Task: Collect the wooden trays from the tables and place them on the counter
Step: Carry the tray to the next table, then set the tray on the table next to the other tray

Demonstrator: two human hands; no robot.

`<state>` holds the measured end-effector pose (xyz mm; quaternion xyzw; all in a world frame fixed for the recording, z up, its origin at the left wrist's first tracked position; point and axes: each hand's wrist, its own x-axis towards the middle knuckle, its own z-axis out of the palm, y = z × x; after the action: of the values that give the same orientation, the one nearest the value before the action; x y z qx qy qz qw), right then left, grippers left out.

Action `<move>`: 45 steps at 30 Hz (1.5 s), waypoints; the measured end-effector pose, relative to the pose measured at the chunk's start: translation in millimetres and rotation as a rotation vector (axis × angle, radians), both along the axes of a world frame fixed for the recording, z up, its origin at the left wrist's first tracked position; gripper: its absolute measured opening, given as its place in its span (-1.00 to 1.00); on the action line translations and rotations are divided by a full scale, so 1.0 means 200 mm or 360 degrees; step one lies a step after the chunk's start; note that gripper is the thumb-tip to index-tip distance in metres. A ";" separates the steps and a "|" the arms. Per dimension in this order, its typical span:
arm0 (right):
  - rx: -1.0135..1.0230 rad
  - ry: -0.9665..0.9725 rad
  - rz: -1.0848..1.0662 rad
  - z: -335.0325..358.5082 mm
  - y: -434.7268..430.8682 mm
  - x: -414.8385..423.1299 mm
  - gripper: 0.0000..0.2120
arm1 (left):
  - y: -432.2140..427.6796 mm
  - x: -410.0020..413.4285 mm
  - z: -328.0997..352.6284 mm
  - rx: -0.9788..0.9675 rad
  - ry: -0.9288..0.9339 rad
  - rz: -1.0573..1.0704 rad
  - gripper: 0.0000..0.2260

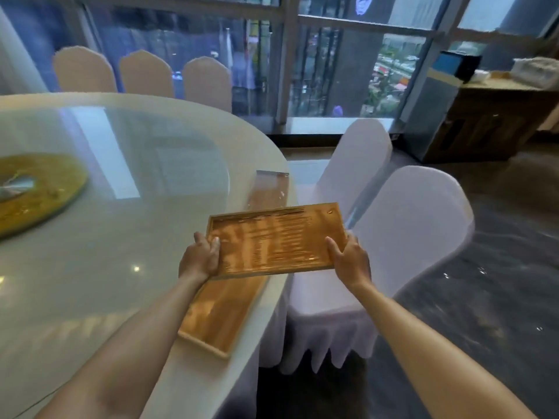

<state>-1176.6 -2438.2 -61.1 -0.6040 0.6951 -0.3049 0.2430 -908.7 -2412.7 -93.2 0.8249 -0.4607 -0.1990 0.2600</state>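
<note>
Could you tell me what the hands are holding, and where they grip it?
A wooden tray: left hand on its left short edge, right hand on its right.

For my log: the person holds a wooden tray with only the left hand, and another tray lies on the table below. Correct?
Not quite. The head view shows both hands gripping the held tray: left hand and right hand. Another tray does lie on the table.

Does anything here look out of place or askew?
Nothing is spilled or broken. One wooden tray still lies on the round table at a slant to its edge, partly under the tray held by the left hand and right hand.
</note>
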 end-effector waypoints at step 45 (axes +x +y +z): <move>0.0172 0.0921 0.2147 -0.61 -0.88 0.52 -0.53 | 0.35 -0.37 -0.54 0.0844 -0.0229 0.1628 -0.61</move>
<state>-1072.7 -2613.8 -182.6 -0.9438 0.2227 0.1171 0.2142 -983.7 -2342.4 -200.9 0.9910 0.0456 -0.1001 0.0756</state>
